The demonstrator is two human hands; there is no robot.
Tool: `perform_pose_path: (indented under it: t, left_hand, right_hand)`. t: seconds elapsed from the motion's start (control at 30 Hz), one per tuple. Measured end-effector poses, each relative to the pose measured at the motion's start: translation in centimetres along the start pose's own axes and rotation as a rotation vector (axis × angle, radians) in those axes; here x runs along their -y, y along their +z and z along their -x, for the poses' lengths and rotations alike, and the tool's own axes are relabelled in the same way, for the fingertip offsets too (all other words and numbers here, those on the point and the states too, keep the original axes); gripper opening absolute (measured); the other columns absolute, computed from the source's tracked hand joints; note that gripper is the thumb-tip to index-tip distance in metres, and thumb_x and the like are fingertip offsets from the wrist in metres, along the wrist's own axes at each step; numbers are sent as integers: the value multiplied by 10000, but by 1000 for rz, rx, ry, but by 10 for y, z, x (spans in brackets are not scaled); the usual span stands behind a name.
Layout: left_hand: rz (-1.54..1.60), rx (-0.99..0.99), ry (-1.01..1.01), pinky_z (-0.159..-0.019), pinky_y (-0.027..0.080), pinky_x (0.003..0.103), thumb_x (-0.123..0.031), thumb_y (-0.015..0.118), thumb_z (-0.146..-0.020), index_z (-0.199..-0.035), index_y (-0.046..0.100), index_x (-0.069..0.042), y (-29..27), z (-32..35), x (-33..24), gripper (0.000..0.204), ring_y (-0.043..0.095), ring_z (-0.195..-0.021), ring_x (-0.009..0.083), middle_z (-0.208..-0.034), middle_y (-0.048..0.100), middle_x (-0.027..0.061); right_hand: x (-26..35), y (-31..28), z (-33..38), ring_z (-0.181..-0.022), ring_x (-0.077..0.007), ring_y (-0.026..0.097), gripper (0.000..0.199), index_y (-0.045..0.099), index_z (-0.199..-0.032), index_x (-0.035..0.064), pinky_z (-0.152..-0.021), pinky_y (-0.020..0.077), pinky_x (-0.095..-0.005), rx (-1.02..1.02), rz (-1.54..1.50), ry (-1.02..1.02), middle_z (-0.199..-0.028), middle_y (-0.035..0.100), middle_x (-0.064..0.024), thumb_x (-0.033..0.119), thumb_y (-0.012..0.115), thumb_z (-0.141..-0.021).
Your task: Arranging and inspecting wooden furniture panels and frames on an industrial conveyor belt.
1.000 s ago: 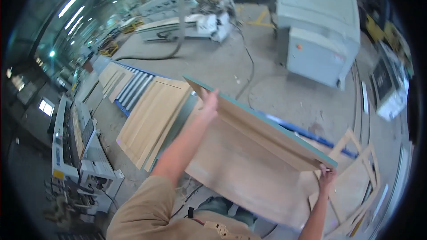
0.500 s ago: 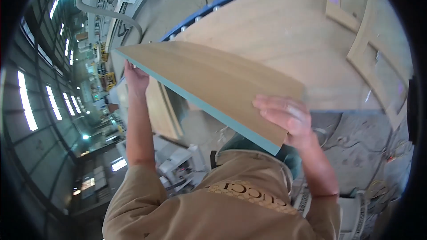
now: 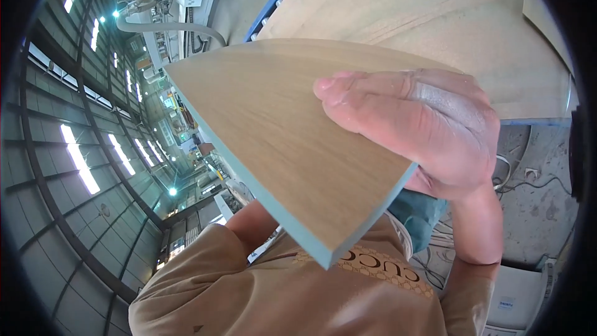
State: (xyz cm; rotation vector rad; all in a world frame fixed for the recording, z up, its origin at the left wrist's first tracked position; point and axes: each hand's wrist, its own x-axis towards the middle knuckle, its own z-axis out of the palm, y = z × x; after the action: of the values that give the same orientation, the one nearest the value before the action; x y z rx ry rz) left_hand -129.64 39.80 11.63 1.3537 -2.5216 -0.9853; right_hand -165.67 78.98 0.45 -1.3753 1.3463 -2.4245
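Note:
A wood-faced board (image 3: 280, 118) with pale green edges is raised close in front of me, tilted, one corner pointing down toward my shirt. My right hand (image 3: 423, 124) is clamped over its right edge. The fingers lie together across the wooden face, with a whitish dusty patch on the back of one finger. The lower part of that hand goes under the board. Only a bit of my left forearm shows, below the board's left edge; the board hides my left hand.
Beyond the board lies a large wooden sheet (image 3: 460, 18) on a table with a blue rim (image 3: 277, 0) and rollers. Machinery with a grey hose (image 3: 180, 27) stands at the far left. Cables (image 3: 535, 180) trail over the floor on the right, near a white box-shaped unit (image 3: 513, 295).
The board has come up closer and turned so its face shows more broadly. My right hand has risen with it. My left hand, earlier at the far left corner, has gone behind the board.

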Motion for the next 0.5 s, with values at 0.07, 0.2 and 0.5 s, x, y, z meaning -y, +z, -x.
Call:
perform_pose_path:
  t: [0.07,0.2,0.5]
  left_hand:
    - [-12,-11,13,-1127,475,407,-361,533,-1130,-1436,564,-42,-3,-2,2,443,585,-1352,223,-1424,633,117]
    - [-35,-40,33,-1132,468,408,-361,531,-1130,-1444,558,-39,-10,-7,1,450,578,-1359,228,-1434,622,121]
    - [-64,-63,23,-1144,454,411,-360,528,-1129,-1461,542,-33,-8,-16,1,466,561,-1372,238,-1455,598,130]
  right_hand:
    - [0,4,0,-828,-295,813,272,753,-1031,-95,-721,668,-373,-20,17,-28,-950,802,-212,46,774,-799]
    - [-1,15,-1,-784,-274,809,255,761,-1011,-60,-700,669,-349,-139,47,-70,-920,808,-178,62,794,-790]
    - [6,21,-2,-790,-227,813,216,773,-967,33,-707,690,-347,-220,76,29,-909,817,-133,23,882,-782]
